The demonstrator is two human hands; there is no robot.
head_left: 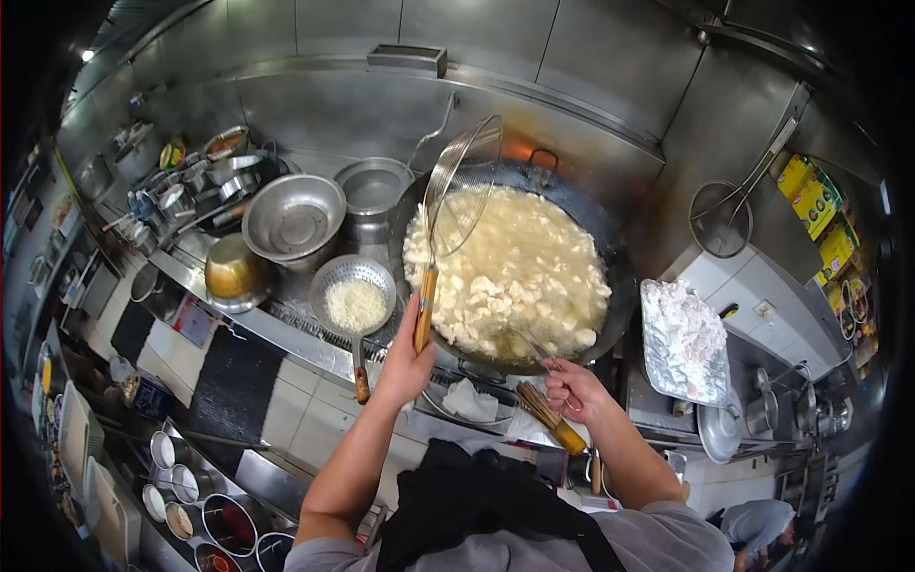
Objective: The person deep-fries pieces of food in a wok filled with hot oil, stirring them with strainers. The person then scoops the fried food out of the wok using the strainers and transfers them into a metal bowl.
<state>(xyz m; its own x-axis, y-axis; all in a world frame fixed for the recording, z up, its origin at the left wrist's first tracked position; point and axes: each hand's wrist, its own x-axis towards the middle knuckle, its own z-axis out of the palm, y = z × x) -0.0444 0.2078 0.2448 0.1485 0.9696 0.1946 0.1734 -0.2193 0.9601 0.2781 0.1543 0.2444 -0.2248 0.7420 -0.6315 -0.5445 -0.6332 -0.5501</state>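
My left hand (pixel 407 357) is closed round the wooden handle of a large wire-mesh strainer (pixel 464 191), its basket raised over the left side of a big black wok (pixel 624 257). Pale battered pieces (pixel 515 276) float in bubbling oil that fills the wok. At the wok's front edge my right hand (pixel 575 391) grips a thin metal utensil (pixel 534 345); its tip reaches into the oil, and its exact kind is unclear. Just below that hand lies a bamboo wok brush (pixel 551 418) with a yellow-bound end.
Left of the wok, a perforated ladle (pixel 353 296) holds pale crumbs, near metal bowls (pixel 294 217) and a brass-coloured pot (pixel 233 272). A foil-lined tray (pixel 684 338) of floured pieces stands on the right. Another strainer (pixel 721 219) hangs there. A person (pixel 758 529) is at the lower right.
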